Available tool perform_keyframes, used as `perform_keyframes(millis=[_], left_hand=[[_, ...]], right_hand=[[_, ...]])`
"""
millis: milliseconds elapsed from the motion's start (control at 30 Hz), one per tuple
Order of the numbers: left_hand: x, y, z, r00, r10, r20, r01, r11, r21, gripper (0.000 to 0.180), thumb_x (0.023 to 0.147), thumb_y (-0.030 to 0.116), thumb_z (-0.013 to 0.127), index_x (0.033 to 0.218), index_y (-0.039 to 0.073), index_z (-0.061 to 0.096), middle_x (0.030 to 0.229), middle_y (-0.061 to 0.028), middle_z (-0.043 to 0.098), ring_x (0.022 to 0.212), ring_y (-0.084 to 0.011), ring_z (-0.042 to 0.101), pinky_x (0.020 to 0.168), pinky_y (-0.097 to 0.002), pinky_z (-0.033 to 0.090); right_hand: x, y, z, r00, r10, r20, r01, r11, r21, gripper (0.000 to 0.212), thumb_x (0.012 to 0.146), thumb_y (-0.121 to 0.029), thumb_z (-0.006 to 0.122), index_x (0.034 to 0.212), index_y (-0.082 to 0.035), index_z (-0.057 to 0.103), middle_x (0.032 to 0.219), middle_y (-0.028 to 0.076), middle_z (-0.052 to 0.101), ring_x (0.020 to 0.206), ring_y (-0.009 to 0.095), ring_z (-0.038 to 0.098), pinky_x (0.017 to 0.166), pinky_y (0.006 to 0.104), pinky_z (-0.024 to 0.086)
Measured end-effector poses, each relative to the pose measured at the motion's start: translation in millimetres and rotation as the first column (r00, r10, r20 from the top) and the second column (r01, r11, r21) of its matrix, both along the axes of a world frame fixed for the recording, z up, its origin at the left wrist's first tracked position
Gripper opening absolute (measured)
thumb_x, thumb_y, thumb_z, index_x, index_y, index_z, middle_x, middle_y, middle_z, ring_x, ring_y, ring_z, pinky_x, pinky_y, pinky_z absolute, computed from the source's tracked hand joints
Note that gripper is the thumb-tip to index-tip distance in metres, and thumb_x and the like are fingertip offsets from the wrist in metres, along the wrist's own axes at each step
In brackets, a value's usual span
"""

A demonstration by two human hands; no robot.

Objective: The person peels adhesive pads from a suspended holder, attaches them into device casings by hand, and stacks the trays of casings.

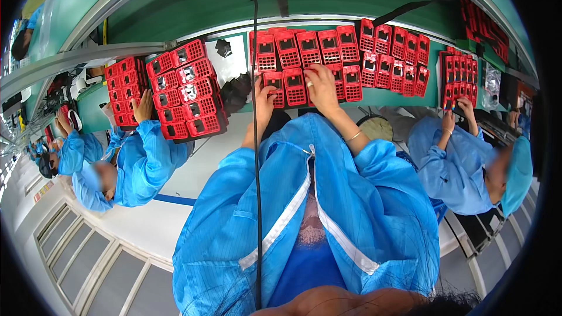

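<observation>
Red phone housings [294, 82] with keypad holes and dark screen windows lie in two rows on the green bench in front of me. My left hand [264, 104] is at the left end of the near row, its fingers apart at the edge of the leftmost housing. Over the middle of the rows, my right hand [321, 90] is spread open with fingertips resting by the housings; it hides part of the near row. Neither hand visibly grips a housing. Another block of similar red housings [383, 67] stands right of my right hand.
A black cable [256, 158] hangs down in front of me. At left, a co-worker [140, 152] has a hand by stacked red housings [186, 90]; black plastic [236, 92] lies between us. At right, another co-worker [462, 158] handles more red housings [460, 76].
</observation>
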State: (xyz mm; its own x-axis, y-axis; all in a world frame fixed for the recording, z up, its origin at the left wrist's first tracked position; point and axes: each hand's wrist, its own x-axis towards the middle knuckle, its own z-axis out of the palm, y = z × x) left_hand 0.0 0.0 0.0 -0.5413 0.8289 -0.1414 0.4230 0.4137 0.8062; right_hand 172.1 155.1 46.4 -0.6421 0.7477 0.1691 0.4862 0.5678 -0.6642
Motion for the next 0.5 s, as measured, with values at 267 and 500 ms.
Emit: perform_keyframes(millis=[267,500], left_hand=[[-3,-10,-5,1.0,0.009,0.021,-0.01,0.997,0.079,0.026,0.083,-0.011,0.067,0.103,0.004,0.076,0.15,-0.0205,0.042,0.124,-0.0325,0.058,0.098,-0.0359,0.053],[-4,-14,-18,0.999,-0.033,-0.005,0.034,0.997,0.069,0.032,0.087,-0.01,0.064,0.113,0.006,0.074,0.157,-0.0225,0.034,0.133,-0.0331,0.052,0.105,-0.0348,0.049]], right_hand=[[-32,-37,-10,0.956,0.285,0.069,-0.29,0.953,0.091,0.035,0.077,-0.006,0.063,0.112,-0.005,0.07,0.122,0.015,0.058,0.123,0.035,0.049,0.105,0.0495,0.039],[-37,-37,-13,0.887,0.399,0.234,-0.444,0.875,0.192,0.03,0.083,-0.014,0.059,0.108,-0.003,0.07,0.127,0.015,0.058,0.127,0.033,0.048,0.111,0.0511,0.034]])
